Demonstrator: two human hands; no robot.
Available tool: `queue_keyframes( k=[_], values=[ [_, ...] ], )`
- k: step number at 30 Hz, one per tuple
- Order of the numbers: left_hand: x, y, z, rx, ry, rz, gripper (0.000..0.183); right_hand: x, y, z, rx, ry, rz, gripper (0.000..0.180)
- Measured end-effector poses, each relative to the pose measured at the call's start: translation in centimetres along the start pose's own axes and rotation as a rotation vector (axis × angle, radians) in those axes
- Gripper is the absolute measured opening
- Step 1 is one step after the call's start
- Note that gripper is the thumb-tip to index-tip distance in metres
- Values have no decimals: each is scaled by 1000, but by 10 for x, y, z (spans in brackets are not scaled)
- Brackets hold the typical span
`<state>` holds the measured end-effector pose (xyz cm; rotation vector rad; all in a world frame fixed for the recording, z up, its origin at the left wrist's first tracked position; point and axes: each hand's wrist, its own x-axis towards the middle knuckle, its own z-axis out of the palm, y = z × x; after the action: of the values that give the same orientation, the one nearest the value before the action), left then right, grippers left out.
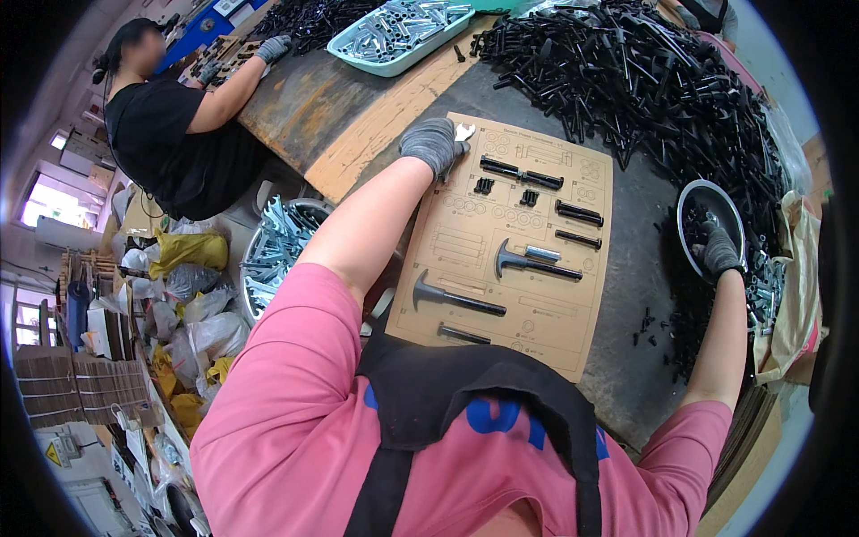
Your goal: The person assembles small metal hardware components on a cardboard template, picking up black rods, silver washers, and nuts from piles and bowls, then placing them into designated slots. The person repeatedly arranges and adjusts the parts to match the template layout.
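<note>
A printed brown cardboard sheet [463, 268] with part outlines lies before me on the dark table. My left hand [429, 146], in a grey glove, is at its upper left corner, closed around an open-end wrench [464, 132] whose jaw sticks out. Long black bolts [522, 173], shorter bolts [578, 213], two clusters of small black screws [484, 186] and T-shaped pieces with curved heads [460, 297] rest on the sheet. A silver sleeve [542, 253] lies beside one T-piece. At right, my gloved right hand [719, 252] reaches into a metal bowl [682, 201] of small black parts; its fingertips are hidden.
A large heap of black bolts [644, 74] covers the table's far right. Silver tubes fill a light-blue tray [396, 67]. Left of the table stands a basin of wrenches [278, 235]. A co-worker [161, 114] works at the far left. Loose screws [644, 322] lie near the bowl.
</note>
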<state>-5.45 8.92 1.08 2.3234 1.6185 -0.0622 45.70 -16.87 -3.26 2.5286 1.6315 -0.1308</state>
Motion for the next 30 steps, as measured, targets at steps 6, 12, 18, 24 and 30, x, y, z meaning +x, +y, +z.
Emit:
queue_keyframes(
  k=[6, 12, 18, 24, 30],
  values=[
    [-14, 11, 5, 154, 54, 4, 32, 19, 0, 13, -85, 12, 43, 38],
    [0, 9, 14, 49, 83, -21, 31, 1, -35, -13, -122, 69, 59, 24],
    [-16, 11, 10, -79, 75, -67, 35, 8, -41, -8, -214, 47, 103, 21],
    [-21, 14, 10, -80, 84, -63, 38, 4, -30, -7, -124, 170, 57, 19],
    [-15, 12, 13, -49, 111, 53, 38, -12, -69, -48, 380, 469, -16, 25]
  ],
)
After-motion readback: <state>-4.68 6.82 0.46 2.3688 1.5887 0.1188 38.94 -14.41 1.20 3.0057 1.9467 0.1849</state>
